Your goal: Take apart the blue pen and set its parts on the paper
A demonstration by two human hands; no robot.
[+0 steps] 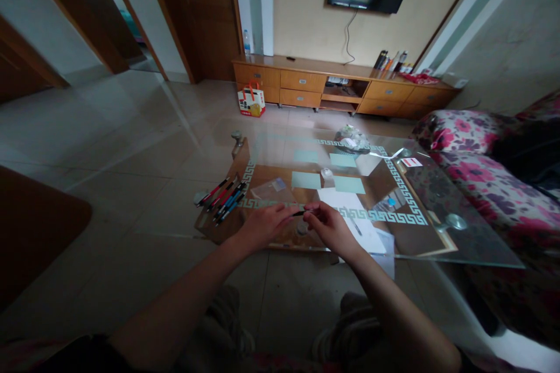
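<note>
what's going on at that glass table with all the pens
A person seated at a glass coffee table holds one dark pen between both hands, the left hand and right hand pinching its ends. A bunch of red and blue pens lies to the left, white paper beside the right hand.

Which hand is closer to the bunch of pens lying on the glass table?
Left. The left hand sits just right of the bunch of pens, gripping one end of a dark pen. The right hand holds its other end, farther right.

Tiled floor (131, 145), wooden cabinet (306, 84), floral sofa (476, 169), seemingly dim.
</note>
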